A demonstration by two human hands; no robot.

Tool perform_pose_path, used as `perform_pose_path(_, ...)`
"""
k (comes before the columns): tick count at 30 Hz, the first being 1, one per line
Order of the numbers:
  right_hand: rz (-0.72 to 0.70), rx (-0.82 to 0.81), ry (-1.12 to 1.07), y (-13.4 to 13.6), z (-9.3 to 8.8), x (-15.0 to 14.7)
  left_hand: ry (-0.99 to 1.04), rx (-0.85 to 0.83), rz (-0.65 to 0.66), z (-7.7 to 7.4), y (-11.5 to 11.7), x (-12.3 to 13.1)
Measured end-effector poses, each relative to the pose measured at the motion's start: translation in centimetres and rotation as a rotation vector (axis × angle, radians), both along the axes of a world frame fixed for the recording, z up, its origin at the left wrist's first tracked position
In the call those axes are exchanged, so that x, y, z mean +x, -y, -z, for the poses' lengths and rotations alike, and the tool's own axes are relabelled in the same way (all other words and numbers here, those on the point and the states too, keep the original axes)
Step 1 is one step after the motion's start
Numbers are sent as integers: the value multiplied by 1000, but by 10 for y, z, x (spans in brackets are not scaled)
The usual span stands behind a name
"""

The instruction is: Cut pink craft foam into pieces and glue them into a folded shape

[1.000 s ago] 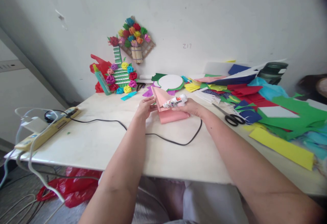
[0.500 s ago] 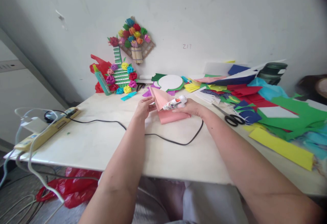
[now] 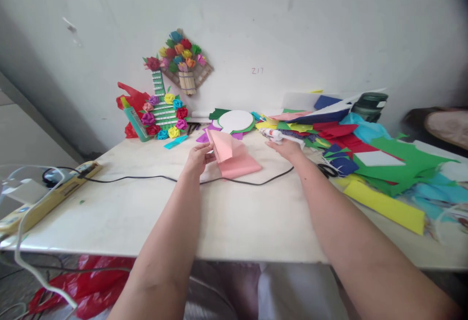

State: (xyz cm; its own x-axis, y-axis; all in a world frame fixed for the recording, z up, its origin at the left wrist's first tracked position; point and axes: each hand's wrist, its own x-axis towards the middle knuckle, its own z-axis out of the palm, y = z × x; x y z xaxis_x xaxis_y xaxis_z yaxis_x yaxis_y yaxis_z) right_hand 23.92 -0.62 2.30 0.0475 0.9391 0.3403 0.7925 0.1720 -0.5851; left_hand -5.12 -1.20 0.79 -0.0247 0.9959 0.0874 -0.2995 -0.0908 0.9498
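My left hand (image 3: 200, 158) pinches the left edge of a folded pink paper sheet (image 3: 239, 164), one flap of which stands raised. Over to the right, my right hand (image 3: 285, 148) is closed round a white hot glue gun (image 3: 275, 135), its nozzle pointing left, apart from the paper. From near that hand a black cord (image 3: 252, 183) runs left across the table. Just behind the paper lies a round white piece with a green edge (image 3: 236, 121).
A yellow power strip (image 3: 51, 200) lies at the table's left. Paper flowers on a green stand (image 3: 166, 110) and a green glue bottle (image 3: 136, 124) stand at the back. Coloured sheets (image 3: 387, 164), scissors (image 3: 328, 170) and a yellow strip (image 3: 383, 205) cover the right.
My right hand has carried the glue gun away from the pink paper to the right. My left hand keeps its hold on the paper. The view has shifted slightly.
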Motion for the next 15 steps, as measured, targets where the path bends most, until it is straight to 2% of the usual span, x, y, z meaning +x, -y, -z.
perform_pose_path(3, 124, -29, 333, -5, 9, 7, -3, 1, 19, 1, -1, -1)
perform_pose_path(5, 118, -94, 461, -7, 12, 8, -6, -7, 26, 0, -1, -1)
perform_pose_path(9, 80, -170, 515, -10, 14, 6, -10, -24, 59, -2, 2, 2)
perform_pose_path(15, 96, -186, 577, -14, 20, 5, -34, -31, 153, -1, 3, 4)
